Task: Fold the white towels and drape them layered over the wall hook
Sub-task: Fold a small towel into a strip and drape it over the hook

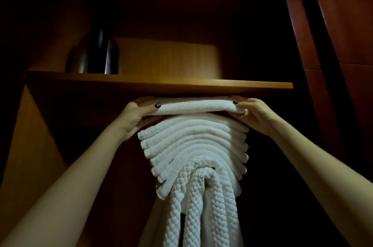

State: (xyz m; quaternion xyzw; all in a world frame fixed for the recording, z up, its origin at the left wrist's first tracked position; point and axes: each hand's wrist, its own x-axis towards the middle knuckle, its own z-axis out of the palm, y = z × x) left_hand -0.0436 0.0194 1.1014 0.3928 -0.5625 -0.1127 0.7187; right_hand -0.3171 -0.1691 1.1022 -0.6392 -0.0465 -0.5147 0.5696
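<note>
1. Left hand (137, 118) and right hand (255, 115) each grip an end of the folded towel (193, 107) — thumbs on top, fingers hidden beneath.
2. It's just under the shelf (159, 83), right above the draped towels (193, 145).
3. Their support is buried — the dark shape (96, 55) on the shelf is unclear.

The folded towel (193, 106) between the left hand (135, 117) and right hand (254, 115) is plain white. Just below the hands, the draped towels (193, 141) are white, their edges forming curved bands. Lower still, a white quilted towel (193, 206) shows a raised diamond weave. The thumbnails (157, 105) are black. Above the hands, the shelf (161, 83) is honey-coloured wood and the vessel (101, 55) on it is glossy black.
</note>
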